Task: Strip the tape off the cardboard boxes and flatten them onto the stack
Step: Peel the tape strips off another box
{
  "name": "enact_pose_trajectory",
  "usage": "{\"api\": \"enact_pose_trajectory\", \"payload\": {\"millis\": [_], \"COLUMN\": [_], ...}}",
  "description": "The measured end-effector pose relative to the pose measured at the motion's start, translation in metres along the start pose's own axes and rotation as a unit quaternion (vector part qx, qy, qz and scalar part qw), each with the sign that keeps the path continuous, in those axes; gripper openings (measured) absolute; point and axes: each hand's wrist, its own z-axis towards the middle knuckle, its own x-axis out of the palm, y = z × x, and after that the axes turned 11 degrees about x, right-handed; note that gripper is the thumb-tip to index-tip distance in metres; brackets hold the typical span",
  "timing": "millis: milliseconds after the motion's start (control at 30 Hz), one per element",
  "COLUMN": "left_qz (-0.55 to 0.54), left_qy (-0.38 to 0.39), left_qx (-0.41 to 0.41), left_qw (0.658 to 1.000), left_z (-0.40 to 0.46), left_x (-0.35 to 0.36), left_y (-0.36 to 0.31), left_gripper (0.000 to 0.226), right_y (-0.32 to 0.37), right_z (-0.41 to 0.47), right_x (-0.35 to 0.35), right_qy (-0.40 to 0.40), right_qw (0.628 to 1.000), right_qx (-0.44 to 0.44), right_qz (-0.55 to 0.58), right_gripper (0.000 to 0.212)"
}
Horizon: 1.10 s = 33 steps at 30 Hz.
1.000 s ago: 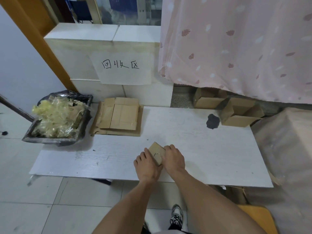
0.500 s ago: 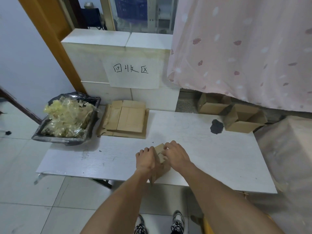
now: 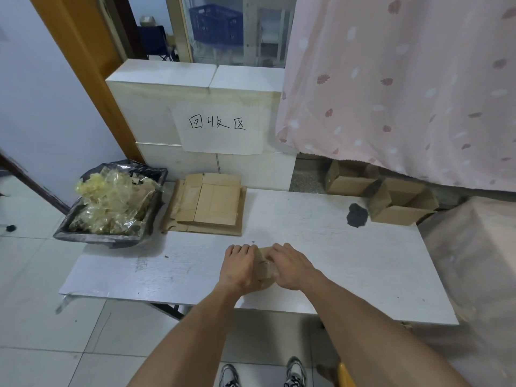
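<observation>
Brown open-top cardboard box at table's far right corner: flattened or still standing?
Still standing. The brown open-top cardboard box keeps upright walls and raised flaps, unlike the flat cardboard stack.

Single head cam, wide-angle, looking fwd and down, close over white table (image 3: pixel 335 247) near edge

Matt brown cardboard box (image 3: pixel 264 265), scuffed white table (image 3: pixel 335 255), glossy crumpled tape (image 3: pixel 111 202)

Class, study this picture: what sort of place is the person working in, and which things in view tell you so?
Probably a makeshift recycling corner indoors. A handwritten sign reads "recycling area", a stack of flattened cardboard lies on the white table, and a lined bin holds stripped tape.
</observation>
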Motion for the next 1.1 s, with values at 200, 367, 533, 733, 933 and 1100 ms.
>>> {"api": "enact_pose_trajectory", "payload": {"millis": [200,367,533,733,933,1100], "left_qz": [0.016,0.013,0.019,0.0,-0.054,-0.055], "left_qy": [-0.002,0.002,0.008,-0.011,0.052,0.101], "left_qx": [0.009,-0.004,0.016,-0.001,-0.058,-0.059], "left_qw": [1.0,1.0,1.0,1.0,0.996,0.992], "left_z": [-0.001,0.0,-0.002,-0.002,0.0,0.004], "left_x": [0.001,0.001,0.001,0.0,-0.009,-0.017], "left_y": [-0.005,-0.008,-0.006,-0.011,-0.014,0.001], "left_gripper": [0.08,0.075,0.076,0.079,0.069,0.076], "right_y": [0.004,0.004,0.002,0.002,0.001,0.002], "right_z": [0.001,0.0,0.001,0.001,-0.004,-0.004], "right_x": [-0.003,-0.005,-0.003,-0.005,-0.006,-0.003], "right_qy": [0.012,-0.001,-0.009,-0.027,-0.041,-0.036], "right_qw": [0.999,0.999,0.999,0.996,0.989,0.989], "right_qx": [0.031,0.012,0.013,-0.003,-0.05,-0.052], "right_qz": [0.01,-0.049,-0.029,-0.08,-0.133,-0.134], "right_gripper": [0.011,0.018,0.008,0.014,0.031,0.023]}}
